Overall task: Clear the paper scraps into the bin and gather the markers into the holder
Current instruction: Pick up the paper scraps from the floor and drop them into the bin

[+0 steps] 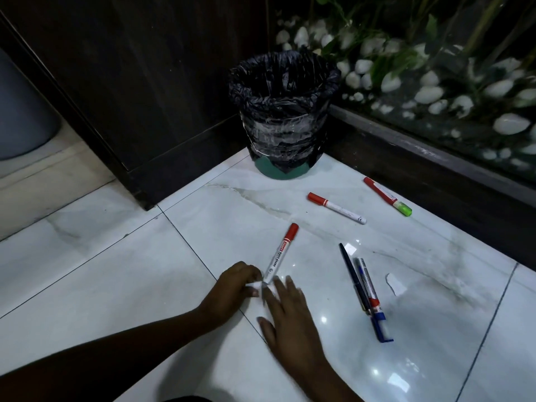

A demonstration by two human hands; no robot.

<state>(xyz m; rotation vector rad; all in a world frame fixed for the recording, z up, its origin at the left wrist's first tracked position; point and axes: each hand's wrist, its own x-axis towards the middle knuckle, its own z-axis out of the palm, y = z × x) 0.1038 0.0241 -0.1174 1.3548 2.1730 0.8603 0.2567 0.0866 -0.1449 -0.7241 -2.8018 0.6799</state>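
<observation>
Reads "WHITE BOARD" on the red-capped marker lying on the floor; other markers' print too small to read. Left hand fingers pinched on a white paper scrap, half hidden. Right hand flat, fingers spread, blurred. Bin black-lined, in the corner.

Glossy white marble-look floor tiles, veined grey, mirror the ceiling lights. A crinkled, shiny black plastic liner wraps the bin, whose matt green plastic base shows below. Smooth plastic markers carry red caps; one marker has a translucent green cap. Matt white paper scraps lie toward the floor's right edge. Dark wood-grain panelling stands behind, beside smooth white pebbles.
</observation>
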